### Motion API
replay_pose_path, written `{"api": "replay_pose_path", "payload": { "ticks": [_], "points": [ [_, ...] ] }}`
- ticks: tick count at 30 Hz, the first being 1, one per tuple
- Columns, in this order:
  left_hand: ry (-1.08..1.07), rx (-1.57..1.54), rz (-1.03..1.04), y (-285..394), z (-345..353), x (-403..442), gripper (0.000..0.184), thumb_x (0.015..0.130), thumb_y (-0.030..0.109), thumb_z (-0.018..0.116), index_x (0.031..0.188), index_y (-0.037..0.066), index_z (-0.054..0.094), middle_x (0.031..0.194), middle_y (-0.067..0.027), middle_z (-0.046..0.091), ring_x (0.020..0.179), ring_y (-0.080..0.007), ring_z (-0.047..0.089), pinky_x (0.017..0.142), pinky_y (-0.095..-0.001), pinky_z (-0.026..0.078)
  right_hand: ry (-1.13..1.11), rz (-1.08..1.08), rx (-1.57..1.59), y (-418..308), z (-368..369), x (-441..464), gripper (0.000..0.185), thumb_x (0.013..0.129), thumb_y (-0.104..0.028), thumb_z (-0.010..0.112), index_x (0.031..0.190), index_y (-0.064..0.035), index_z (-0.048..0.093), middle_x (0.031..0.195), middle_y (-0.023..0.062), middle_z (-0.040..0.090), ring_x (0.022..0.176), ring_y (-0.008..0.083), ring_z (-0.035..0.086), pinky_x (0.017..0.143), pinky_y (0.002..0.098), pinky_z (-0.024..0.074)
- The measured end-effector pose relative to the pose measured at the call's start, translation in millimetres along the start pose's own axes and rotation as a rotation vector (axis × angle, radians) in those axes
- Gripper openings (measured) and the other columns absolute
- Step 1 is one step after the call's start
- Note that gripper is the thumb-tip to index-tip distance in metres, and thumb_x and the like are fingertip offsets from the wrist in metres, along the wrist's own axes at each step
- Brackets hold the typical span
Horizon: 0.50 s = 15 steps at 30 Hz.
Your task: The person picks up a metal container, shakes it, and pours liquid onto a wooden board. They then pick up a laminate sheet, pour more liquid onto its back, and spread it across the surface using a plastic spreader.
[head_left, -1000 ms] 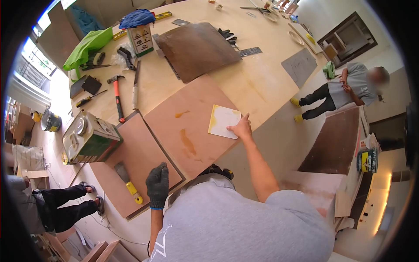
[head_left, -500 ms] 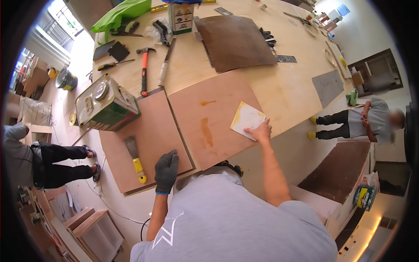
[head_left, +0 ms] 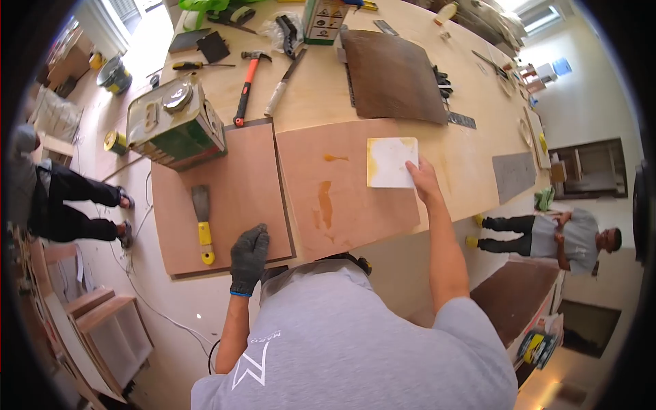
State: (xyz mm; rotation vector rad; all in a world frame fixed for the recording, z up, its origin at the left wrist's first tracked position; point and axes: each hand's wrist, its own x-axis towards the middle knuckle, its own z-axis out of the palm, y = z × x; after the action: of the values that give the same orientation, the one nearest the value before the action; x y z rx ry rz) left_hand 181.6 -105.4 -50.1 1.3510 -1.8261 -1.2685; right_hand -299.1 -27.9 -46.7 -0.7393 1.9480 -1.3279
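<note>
My bare right hand (head_left: 426, 182) grips the right edge of a white square spreader (head_left: 392, 162) with yellow smears, over the right part of a reddish-brown sheet (head_left: 383, 222). Amber glue (head_left: 326, 205) lies in streaks on that sheet, left of the spreader. My left hand (head_left: 249, 260), in a dark grey glove, rests at the front edge of a second brown sheet (head_left: 239, 178); its fingers are together, and whether they hold anything is hidden. A scraper with a yellow handle (head_left: 206, 242) lies on this second sheet, left of the glove.
A large metal can (head_left: 176, 123) stands at the left sheet's back corner. Behind are a hammer (head_left: 247, 89), a knife (head_left: 283, 85), a screwdriver (head_left: 195, 65) and a dark brown sheet (head_left: 393, 75). One person (head_left: 574, 239) stands at right, another (head_left: 61, 195) at left.
My right hand has turned the spreader so its edges sit straighter, and it is a little higher over the sheet. My left hand stays near the left sheet's front edge. The head view has shifted and rotated.
</note>
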Motion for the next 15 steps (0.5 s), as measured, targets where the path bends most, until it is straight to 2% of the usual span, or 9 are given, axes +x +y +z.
{"api": "replay_pose_path", "payload": {
  "ticks": [2,4,6,9,10,12,14,15],
  "points": [
    [0.059,0.052,0.024,3,7,-5,0.025,0.092,0.012,0.065,0.111,-0.002,0.068,0.105,-0.0157,0.071,0.098,-0.025,0.068,0.088,-0.0349,0.053,-0.099,-0.095,-0.161,12,16,52,0.03,0.094,-0.011,0.06,0.121,0.0031,0.06,0.108,0.0132,0.069,0.1,0.0213,0.065,0.087,0.0353,0.0505],
    [0.121,0.039,-0.004,2,17,-11,0.025,0.092,0.01,0.065,0.113,-0.002,0.067,0.105,-0.0147,0.07,0.098,-0.0236,0.068,0.088,-0.0342,0.053,-0.196,-0.238,-0.487,1,60,85,0.031,0.095,-0.016,0.06,0.121,-0.0002,0.061,0.107,0.0163,0.069,0.099,0.0255,0.065,0.088,0.0379,0.0505],
    [0.191,-0.034,-0.069,2,24,-20,0.025,0.093,0.008,0.065,0.115,-0.002,0.066,0.105,-0.0138,0.069,0.098,-0.0222,0.067,0.088,-0.0332,0.054,-0.316,-0.273,-0.867,-20,116,82,0.035,0.094,-0.022,0.062,0.122,-0.0011,0.062,0.108,0.0224,0.068,0.098,0.0334,0.066,0.085,0.0415,0.0513],
    [0.31,-0.182,-0.285,1,32,-57,0.027,0.095,0.009,0.063,0.119,-0.003,0.064,0.11,-0.0124,0.069,0.098,-0.0179,0.066,0.085,-0.0305,0.055,-0.777,-0.595,-0.735,-54,124,51,0.037,0.092,-0.023,0.064,0.122,-0.0011,0.062,0.108,0.0244,0.068,0.096,0.0392,0.066,0.083,0.0446,0.0522],
    [0.362,-0.241,-0.349,2,36,-69,0.028,0.096,0.009,0.062,0.12,-0.004,0.063,0.111,-0.012,0.068,0.098,-0.0164,0.066,0.084,-0.0296,0.055,-0.797,-0.406,-0.745,-67,116,70,0.037,0.092,-0.022,0.064,0.122,-0.0007,0.062,0.108,0.0249,0.068,0.096,0.0399,0.066,0.083,0.0439,0.0528],
    [0.438,-0.362,-0.486,15,44,-96,0.029,0.096,0.01,0.062,0.122,-0.003,0.063,0.112,-0.0112,0.068,0.093,-0.0133,0.065,0.078,-0.0279,0.056,-0.725,-0.388,-0.619,-54,100,161,0.037,0.09,-0.018,0.064,0.122,0.0006,0.061,0.106,0.0239,0.069,0.093,0.0376,0.068,0.081,0.0406,0.054],
    [0.478,-0.387,-0.545,18,53,-117,0.029,0.097,0.011,0.062,0.122,-0.002,0.063,0.11,-0.0107,0.069,0.09,-0.0125,0.065,0.075,-0.0275,0.056,-0.689,-0.423,-0.545,-87,110,169,0.039,0.088,-0.012,0.066,0.124,0.0016,0.059,0.103,0.0211,0.07,0.093,0.0304,0.07,0.079,0.0361,0.0548],
    [0.498,-0.351,-0.524,21,58,-122,0.03,0.097,0.012,0.062,0.122,-0.002,0.063,0.108,-0.0104,0.069,0.088,-0.0123,0.065,0.074,-0.0276,0.056,-0.726,-0.462,-0.617,-74,125,159,0.039,0.088,-0.01,0.065,0.125,0.0005,0.059,0.104,0.0208,0.07,0.094,0.0307,0.07,0.08,0.0367,0.0547]
  ]
}}
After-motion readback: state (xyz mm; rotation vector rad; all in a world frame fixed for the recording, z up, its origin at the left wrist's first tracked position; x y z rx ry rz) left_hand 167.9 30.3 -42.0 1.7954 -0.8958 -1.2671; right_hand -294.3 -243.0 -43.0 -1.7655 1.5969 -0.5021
